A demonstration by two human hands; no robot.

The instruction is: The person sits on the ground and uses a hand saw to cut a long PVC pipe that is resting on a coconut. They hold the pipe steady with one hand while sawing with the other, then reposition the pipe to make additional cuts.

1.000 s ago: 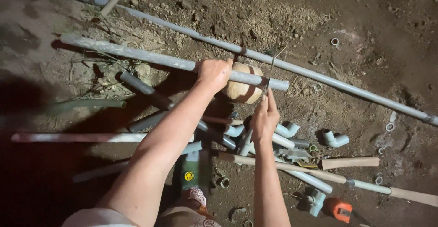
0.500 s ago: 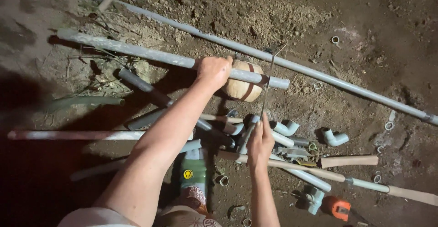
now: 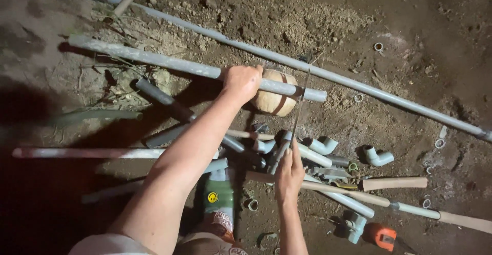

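My left hand (image 3: 242, 82) grips a grey plastic pipe (image 3: 154, 59) that lies across a round brown block (image 3: 273, 100) on the dirt. My right hand (image 3: 290, 172) holds the near end of a thin hacksaw blade (image 3: 301, 98). The blade runs up and away from me and crosses the pipe just right of the block, near the pipe's right end (image 3: 319, 95). Both forearms reach out from the bottom of the view.
A long grey pipe (image 3: 359, 86) runs diagonally behind. Grey elbow fittings (image 3: 378, 157), short pipe offcuts (image 3: 159, 95), tan tubes (image 3: 394, 183) and small cut rings (image 3: 378, 46) litter the dirt. An orange tape measure (image 3: 382, 235) lies at the lower right, a green bottle (image 3: 217, 196) near me.
My right hand has drawn back toward me with the blade, from close to the pipe to well below it. My left hand stays on the pipe.
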